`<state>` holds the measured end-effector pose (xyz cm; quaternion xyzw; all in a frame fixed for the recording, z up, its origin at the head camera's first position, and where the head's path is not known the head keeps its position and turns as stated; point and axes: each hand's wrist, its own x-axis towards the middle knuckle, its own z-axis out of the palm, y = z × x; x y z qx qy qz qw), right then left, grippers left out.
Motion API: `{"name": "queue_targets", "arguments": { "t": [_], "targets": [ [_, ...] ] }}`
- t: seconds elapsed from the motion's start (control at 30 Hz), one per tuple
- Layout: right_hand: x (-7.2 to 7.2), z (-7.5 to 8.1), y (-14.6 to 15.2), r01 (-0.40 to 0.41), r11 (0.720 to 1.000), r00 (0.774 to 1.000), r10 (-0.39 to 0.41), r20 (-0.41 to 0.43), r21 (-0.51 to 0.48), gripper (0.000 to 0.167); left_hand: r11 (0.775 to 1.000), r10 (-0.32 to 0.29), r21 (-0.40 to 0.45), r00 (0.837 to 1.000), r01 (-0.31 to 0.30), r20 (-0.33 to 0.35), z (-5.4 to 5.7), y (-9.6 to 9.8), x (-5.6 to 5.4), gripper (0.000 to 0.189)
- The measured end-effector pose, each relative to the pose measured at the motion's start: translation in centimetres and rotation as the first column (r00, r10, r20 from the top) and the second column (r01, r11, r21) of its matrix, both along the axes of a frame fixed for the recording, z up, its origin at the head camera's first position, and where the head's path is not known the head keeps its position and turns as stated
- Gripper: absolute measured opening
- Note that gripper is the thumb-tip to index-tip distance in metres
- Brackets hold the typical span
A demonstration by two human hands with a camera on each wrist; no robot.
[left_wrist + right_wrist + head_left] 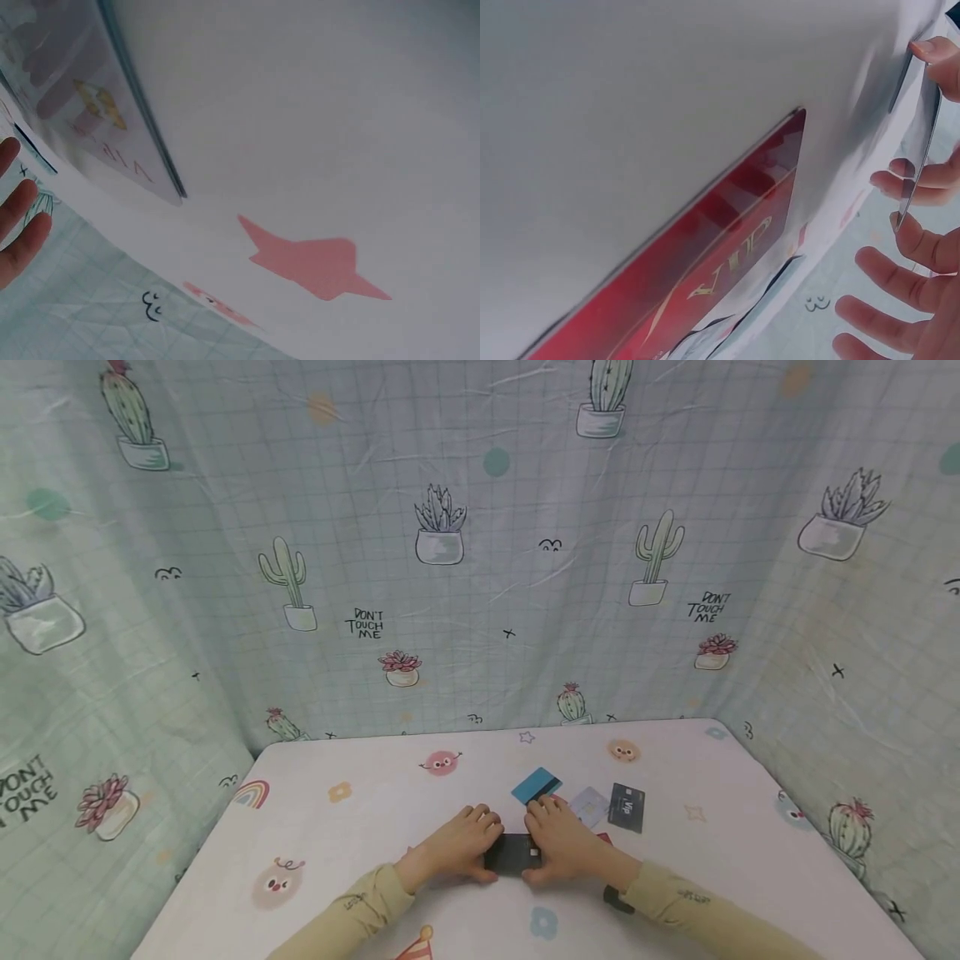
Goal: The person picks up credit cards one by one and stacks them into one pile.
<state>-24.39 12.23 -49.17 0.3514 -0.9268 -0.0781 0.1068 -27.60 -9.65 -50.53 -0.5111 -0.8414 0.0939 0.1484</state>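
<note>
Centrally, left hand (459, 843) and right hand (564, 845) pinch the black card (512, 853) by its 2 short ends, low over the table (360, 827). Judgement: keep fingertips on edges, level. Right: 3 cards.

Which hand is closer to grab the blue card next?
Probably the right hand: the blue card lies just beyond its fingertips, while the left hand is farther off. Both hold the black card.

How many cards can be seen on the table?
5: a black card between both hands, a red card under the right wrist, and blue, pale and dark VIP cards beyond. Others may be hidden.
</note>
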Motion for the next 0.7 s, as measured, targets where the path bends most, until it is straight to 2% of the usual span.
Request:
{"name": "queue_targets", "arguments": {
  "t": [0.3, 0.47, 0.7],
  "targets": [
    [-0.1, -0.3, 0.1, -0.009, 1.0, 1.0, 0.009, -0.027, -0.019, 0.072, 0.999, 0.022, 0.036, 1.0, -0.023, 0.022, 0.2, -0.4, 0.4, 0.06],
    [-0.2, -0.3, -0.1, -0.011, 1.0, 0.999, 0.011, -0.045, -0.016, 0.072, 0.998, 0.02, 0.062, 1.0, -0.02, -0.005, 0.5, -0.9, 0.7, 0.059],
    [-0.2, 0.0, -0.3, -0.076, 0.996, 0.994, 0.073, -0.084, -0.038, 0.065, 0.995, 0.013, 0.096, 0.999, -0.009, -0.038, 0.5, -1.7, 0.9, 0.057]
  ]
}}
